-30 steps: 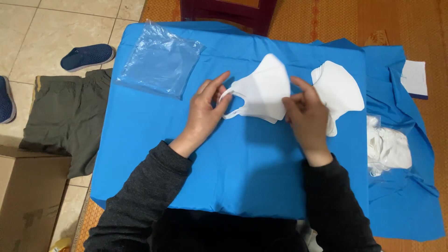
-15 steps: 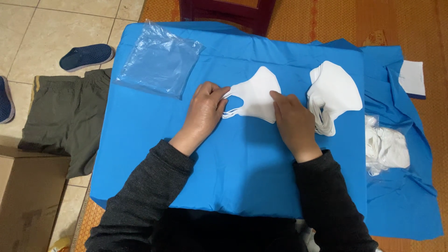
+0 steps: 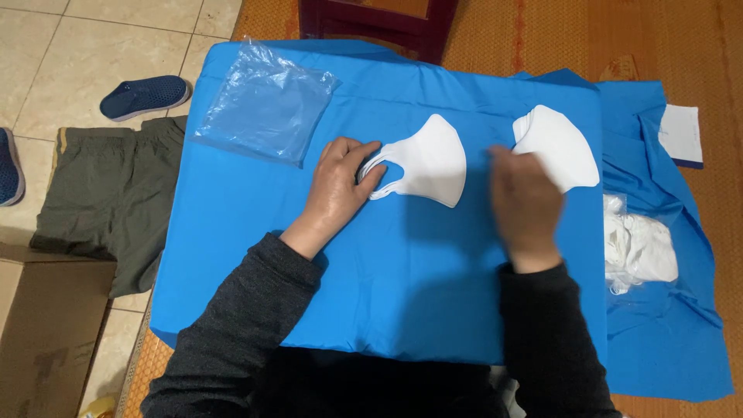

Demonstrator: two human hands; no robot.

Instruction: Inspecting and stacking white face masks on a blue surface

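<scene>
Head view: the folded white mask (image 3: 428, 161) lies flat on the blue cloth (image 3: 255, 224), and everything else sits around it. The left hand (image 3: 338, 184) rests at the mask's left end, fingers curled around its ear loops and pinning them to the cloth. The right hand (image 3: 525, 200) hovers to the right of the mask, clear of it and holding nothing; it is blurred, so I cannot tell how far its fingers are spread. Just beyond that hand, further right of the mask, lies a stack of masks (image 3: 559, 145). A clear plastic bag (image 3: 267, 104) lies up and to the left of the mask.

Risks, as I judge them: with only the loop end pinned, the mask's free right edge could unfold or skew. The hovering hand could brush the stack and slide it toward the cloth's right edge. The slack cloth could wrinkle under a pull.
</scene>
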